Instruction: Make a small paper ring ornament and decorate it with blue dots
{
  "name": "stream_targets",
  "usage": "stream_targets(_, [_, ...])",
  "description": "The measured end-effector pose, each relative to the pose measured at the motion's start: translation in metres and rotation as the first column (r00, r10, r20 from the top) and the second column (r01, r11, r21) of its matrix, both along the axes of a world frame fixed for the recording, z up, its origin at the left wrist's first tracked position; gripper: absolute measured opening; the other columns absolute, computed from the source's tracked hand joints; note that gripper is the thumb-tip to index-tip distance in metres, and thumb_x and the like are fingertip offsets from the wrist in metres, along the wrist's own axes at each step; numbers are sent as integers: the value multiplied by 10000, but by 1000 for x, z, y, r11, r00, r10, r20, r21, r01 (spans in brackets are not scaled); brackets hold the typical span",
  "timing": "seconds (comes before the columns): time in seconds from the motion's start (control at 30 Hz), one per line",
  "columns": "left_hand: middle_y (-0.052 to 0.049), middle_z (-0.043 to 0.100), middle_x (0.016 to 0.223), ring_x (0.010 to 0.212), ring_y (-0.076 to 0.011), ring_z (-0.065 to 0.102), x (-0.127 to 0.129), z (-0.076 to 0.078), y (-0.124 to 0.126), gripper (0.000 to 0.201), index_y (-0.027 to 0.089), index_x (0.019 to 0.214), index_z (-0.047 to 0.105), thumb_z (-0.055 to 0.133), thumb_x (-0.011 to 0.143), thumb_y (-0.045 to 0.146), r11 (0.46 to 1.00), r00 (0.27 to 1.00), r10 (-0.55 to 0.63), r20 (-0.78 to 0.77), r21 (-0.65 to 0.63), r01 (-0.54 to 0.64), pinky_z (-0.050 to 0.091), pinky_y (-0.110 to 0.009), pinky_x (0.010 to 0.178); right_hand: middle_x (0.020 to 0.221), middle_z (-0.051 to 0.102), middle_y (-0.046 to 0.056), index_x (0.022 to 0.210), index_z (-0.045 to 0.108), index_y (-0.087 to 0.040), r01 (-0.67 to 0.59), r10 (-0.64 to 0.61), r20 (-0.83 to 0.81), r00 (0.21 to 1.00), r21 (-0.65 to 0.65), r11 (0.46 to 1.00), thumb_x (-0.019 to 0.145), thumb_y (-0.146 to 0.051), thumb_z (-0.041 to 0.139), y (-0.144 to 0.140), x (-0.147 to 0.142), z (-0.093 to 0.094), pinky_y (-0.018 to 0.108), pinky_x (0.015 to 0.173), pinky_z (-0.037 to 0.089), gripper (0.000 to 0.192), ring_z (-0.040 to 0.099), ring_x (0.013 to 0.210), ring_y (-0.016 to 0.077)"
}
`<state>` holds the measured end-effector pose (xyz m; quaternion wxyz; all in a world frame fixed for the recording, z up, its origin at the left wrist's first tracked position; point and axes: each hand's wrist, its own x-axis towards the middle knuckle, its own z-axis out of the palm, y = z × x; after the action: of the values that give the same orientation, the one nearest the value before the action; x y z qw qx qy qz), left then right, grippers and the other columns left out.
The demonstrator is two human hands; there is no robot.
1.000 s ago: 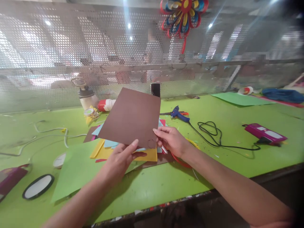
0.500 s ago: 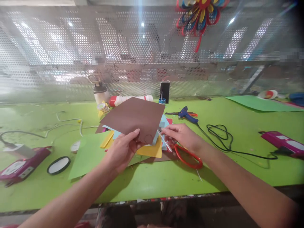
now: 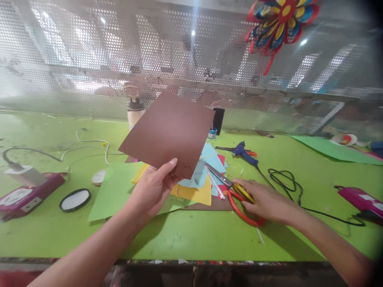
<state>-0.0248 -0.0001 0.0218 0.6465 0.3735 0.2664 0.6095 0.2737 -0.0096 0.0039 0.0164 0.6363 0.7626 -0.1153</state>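
You held a plain brown paper sheet [image 3: 170,133] aloft, tilted, a dark ring drawn near its lowest corner; to its right, your scissors [image 3: 227,181] slanted, steel blades pointing forward-left, handles red and yellow.

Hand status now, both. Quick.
Left hand: closed, holding the brown sheet by its near edge.
Right hand: fingers at the scissors' yellow handle; cannot tell if the grip is closed.
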Motion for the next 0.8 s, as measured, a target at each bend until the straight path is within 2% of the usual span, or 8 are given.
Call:
stream_targets(0.2, [-89,718,1186,1080,-203,659,-4,1,2,327,166,1210,656,663,885,197,999,999,35,38,11,-36,552,-310,909,1351,623,118,1442,476,-256,20,-18,24,1000,-62,998,712,-216,588,10,-1,1,361,819,479,740,638,1096,319])
stream_targets(0.3, [-94,714,1194,1084,-219,658,-5,1,2,322,162,1202,658,666,883,206,999,999,41,33,12,-41,562,-320,887,1255,680,119,1412,505,-255,56,-55,22,998,-73,996,714,-222,591,13,-2,0,346,727,475,704,669,1002,315])
stream_targets(0.43, [-103,709,1199,1079,-229,657,-5,1,1,369,162,1257,622,652,892,201,999,999,45,26,8,-45,575,-335,863,1045,746,117,1272,600,-257,118,-118,-10,993,-54,992,809,-303,561,17,-1,-3,322,622,440,467,693,833,301])
stream_targets(0.5, [-110,702,1210,1066,-237,662,-5,1,1,398,162,1281,605,655,889,207,999,999,41,16,2,-41,581,-350,849,979,754,116,1227,618,-256,143,-145,-39,989,-40,989,816,-304,571,18,1,-4,321,603,431,417,690,794,307])
stream_targets(0.7, [-118,702,1201,1008,-239,677,-5,-1,1,393,154,1233,634,696,856,247,999,999,32,-16,-10,-32,581,-322,762,969,744,79,1209,600,-239,122,-119,-228,966,1,993,790,-180,556,4,10,10,336,731,498,425,685,832,257])
stream_targets(0.77, [-124,717,1158,958,-231,685,-5,-2,1,348,131,1165,665,708,843,256,999,999,32,-27,-27,-33,569,-297,708,959,736,69,1232,592,-254,85,-95,-358,929,-45,995,781,-230,604,-8,12,17,333,736,526,452,693,845,255])
stream_targets(0.8, [-121,725,1134,932,-225,688,-4,-2,1,337,127,1140,675,717,832,257,999,999,35,-27,-33,-35,563,-290,693,946,729,77,1215,610,-256,54,-91,-467,880,-93,994,767,-268,650,-15,12,20,340,733,536,450,692,864,268])
